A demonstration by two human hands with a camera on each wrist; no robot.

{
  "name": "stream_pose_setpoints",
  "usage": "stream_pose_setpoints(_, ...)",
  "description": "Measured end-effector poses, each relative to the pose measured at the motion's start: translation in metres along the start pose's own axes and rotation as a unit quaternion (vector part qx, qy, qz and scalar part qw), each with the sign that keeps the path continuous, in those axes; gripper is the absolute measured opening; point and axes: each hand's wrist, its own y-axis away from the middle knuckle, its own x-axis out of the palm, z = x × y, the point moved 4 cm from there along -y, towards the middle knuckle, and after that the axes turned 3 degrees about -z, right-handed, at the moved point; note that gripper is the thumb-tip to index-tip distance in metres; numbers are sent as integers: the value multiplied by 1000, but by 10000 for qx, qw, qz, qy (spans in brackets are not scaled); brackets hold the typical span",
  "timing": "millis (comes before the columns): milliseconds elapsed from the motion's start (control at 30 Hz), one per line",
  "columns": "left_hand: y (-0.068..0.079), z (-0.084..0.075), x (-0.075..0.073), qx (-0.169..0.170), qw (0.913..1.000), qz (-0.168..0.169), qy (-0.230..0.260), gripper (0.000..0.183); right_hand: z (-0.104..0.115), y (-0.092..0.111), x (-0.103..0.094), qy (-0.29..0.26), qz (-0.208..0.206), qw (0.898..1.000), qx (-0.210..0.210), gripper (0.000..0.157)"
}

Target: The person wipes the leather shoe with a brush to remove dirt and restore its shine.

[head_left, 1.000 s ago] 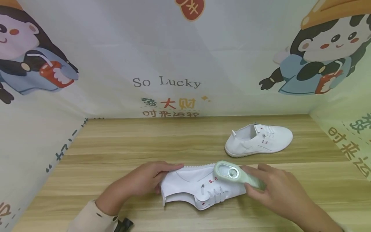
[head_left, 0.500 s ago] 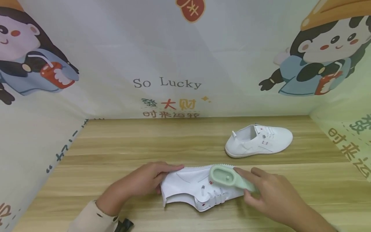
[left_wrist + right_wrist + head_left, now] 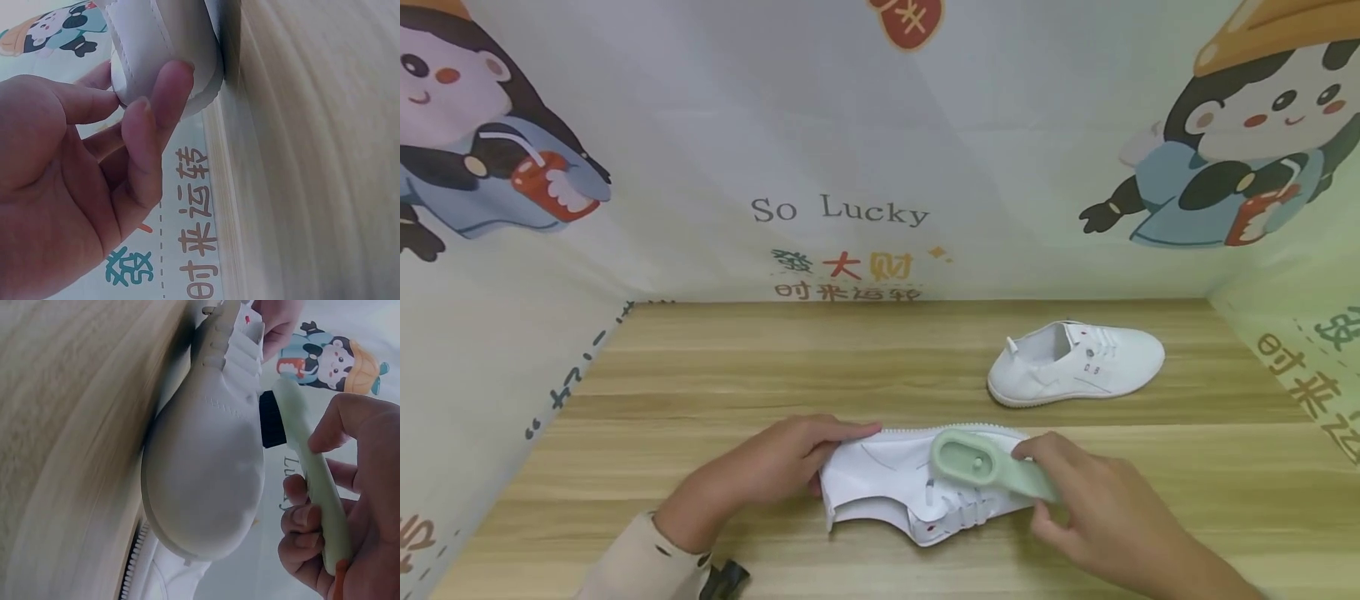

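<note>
A white lace-up sneaker (image 3: 872, 475) is tipped on its side on the wooden table, its opening facing the person. My left hand (image 3: 775, 467) grips it at the heel, thumb along the sole edge; in the left wrist view the fingers curl round the heel (image 3: 144, 44). With my right hand (image 3: 1105, 500) I hold a pale green brush (image 3: 1024, 478) by its handle. The brush head overlaps the upper beside the laces. Black bristles (image 3: 272, 422) face the shoe's side in the right wrist view, right at its surface.
Another white sneaker (image 3: 1105, 367) stands upright farther back on the right, toe pointing right. A small black object (image 3: 727, 579) shows beside the left sleeve. Printed cloth (image 3: 700, 150) walls the table (image 3: 775, 358) at the back and sides.
The brush and my right hand have moved left along the shoe's upper, toward the heel, and the brush head has tilted. My left hand keeps its grip; the head view has shifted slightly.
</note>
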Motion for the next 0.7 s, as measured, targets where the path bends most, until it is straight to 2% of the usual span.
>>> stream_pose_setpoints(167,1,-2,-1,-1,10000,-50,-77,50,5,-2,3,-100,-50,9986,-517,50)
stream_pose_setpoints(300,3,-2,-2,-133,9998,-63,-150,50,8,-3,7,-164,-148,9956,-914,36)
stream_pose_setpoints(500,4,-2,-2,-95,9996,-131,-214,50,15,-5,13,-267,-216,9929,-1142,31)
stream_pose_setpoints(567,4,-2,-2,-39,9996,-166,-240,51,18,-6,15,-279,-254,9921,-1193,42)
stream_pose_setpoints(633,3,-1,-2,5,9995,-196,-267,51,22,-8,17,-265,-258,9916,-1239,62)
stream_pose_setpoints(700,3,-1,-1,24,9995,-192,-266,51,26,-11,18,-255,-228,9915,-1258,67)
